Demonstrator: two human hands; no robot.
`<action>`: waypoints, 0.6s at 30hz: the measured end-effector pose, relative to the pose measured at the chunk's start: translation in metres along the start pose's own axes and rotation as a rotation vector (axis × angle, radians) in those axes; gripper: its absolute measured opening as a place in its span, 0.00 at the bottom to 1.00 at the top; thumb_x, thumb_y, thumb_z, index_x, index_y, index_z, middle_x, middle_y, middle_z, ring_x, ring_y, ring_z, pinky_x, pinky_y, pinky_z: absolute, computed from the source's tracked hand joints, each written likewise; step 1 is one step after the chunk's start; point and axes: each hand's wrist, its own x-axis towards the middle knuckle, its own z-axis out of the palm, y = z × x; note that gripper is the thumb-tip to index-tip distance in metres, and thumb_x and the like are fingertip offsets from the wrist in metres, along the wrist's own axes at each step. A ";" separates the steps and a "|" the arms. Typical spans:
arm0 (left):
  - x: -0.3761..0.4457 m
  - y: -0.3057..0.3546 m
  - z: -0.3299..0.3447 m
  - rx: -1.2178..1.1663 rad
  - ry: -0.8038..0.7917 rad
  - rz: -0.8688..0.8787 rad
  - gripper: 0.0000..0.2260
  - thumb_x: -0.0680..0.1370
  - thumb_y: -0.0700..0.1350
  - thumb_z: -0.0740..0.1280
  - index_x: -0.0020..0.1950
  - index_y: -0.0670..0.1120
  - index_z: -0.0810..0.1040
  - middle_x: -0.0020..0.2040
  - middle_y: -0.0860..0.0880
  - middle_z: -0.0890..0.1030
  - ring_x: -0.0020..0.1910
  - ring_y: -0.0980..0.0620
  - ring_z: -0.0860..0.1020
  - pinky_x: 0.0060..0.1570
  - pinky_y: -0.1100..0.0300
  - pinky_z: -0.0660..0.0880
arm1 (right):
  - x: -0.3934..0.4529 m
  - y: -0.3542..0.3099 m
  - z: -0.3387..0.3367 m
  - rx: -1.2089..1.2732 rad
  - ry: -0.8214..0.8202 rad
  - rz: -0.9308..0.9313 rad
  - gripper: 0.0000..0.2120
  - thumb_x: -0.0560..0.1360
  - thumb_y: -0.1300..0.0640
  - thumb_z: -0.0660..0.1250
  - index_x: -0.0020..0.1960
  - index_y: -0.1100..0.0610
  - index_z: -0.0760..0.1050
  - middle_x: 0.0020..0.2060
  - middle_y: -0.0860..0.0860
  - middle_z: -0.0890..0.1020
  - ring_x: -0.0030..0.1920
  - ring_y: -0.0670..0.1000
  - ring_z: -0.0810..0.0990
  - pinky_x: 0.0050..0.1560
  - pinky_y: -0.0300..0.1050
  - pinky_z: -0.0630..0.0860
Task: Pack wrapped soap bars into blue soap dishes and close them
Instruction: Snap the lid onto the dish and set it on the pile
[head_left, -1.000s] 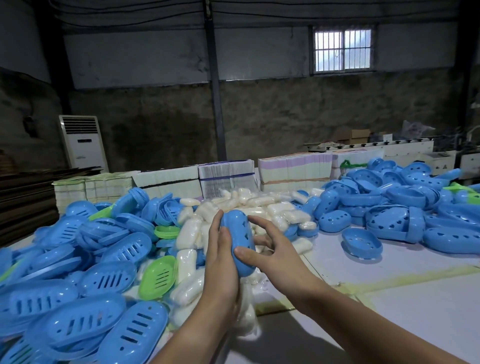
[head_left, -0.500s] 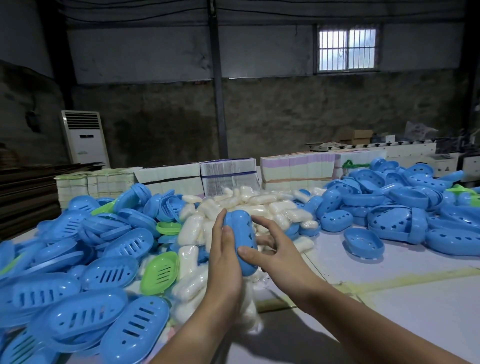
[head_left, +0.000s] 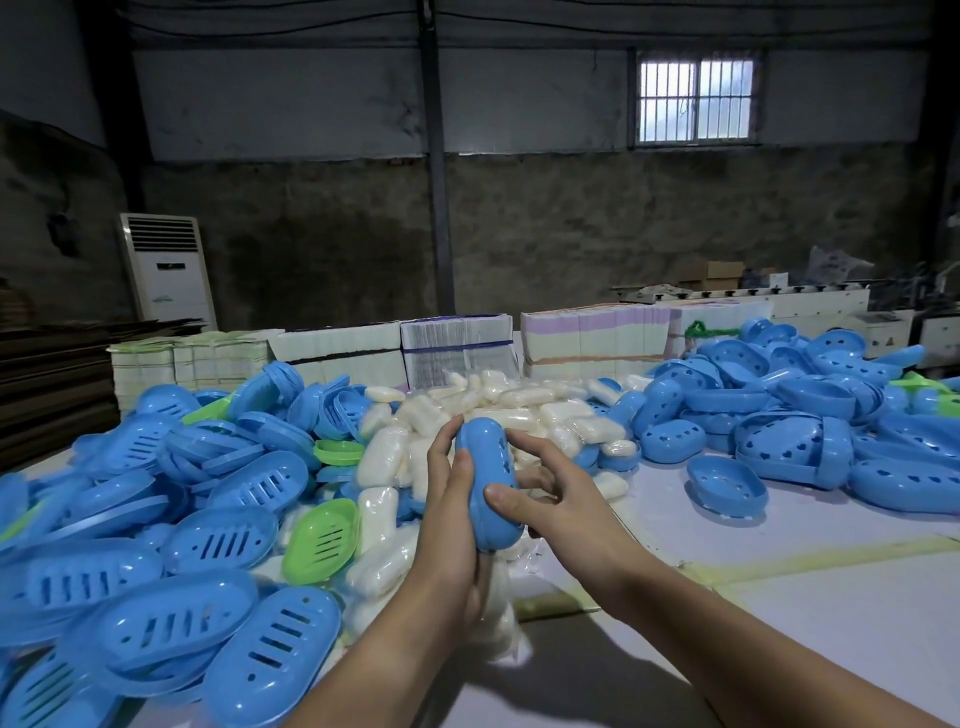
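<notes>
Gripping one closed blue soap dish (head_left: 487, 483) upright between them, left hand (head_left: 451, 525) cupped behind, right hand (head_left: 558, 504) thumb pressing its front.

Dim concrete back wall (head_left: 545, 218); barred window (head_left: 695, 98) high up, daylight through it. Dark pillar (head_left: 440, 197) left of window, white floor air-conditioner (head_left: 167, 270) further left.

Soap bars (head_left: 498, 410) lie between dish piles left (head_left: 156, 545) and right (head_left: 810, 410).

Closed blue soap dish (head_left: 488, 483) held on edge above wrapped soap bars (head_left: 498, 410).
</notes>
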 end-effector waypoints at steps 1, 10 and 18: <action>0.000 0.000 -0.001 -0.028 -0.009 -0.012 0.11 0.85 0.51 0.57 0.64 0.62 0.74 0.49 0.53 0.87 0.42 0.50 0.86 0.36 0.57 0.81 | 0.000 0.000 0.000 0.000 -0.003 0.003 0.29 0.68 0.47 0.76 0.67 0.37 0.71 0.50 0.50 0.82 0.45 0.41 0.83 0.42 0.30 0.75; 0.003 0.004 0.000 0.035 0.063 -0.005 0.10 0.85 0.51 0.58 0.61 0.63 0.76 0.47 0.59 0.86 0.39 0.55 0.86 0.32 0.61 0.79 | 0.001 -0.001 0.001 -0.013 -0.051 0.058 0.30 0.65 0.43 0.76 0.64 0.34 0.69 0.53 0.52 0.81 0.45 0.38 0.82 0.39 0.28 0.73; -0.005 0.001 0.006 0.110 0.133 0.031 0.14 0.84 0.57 0.55 0.52 0.77 0.75 0.59 0.63 0.79 0.55 0.53 0.83 0.49 0.55 0.80 | -0.001 0.003 0.008 0.034 -0.032 0.084 0.29 0.63 0.39 0.74 0.62 0.30 0.71 0.53 0.53 0.82 0.46 0.41 0.83 0.38 0.31 0.74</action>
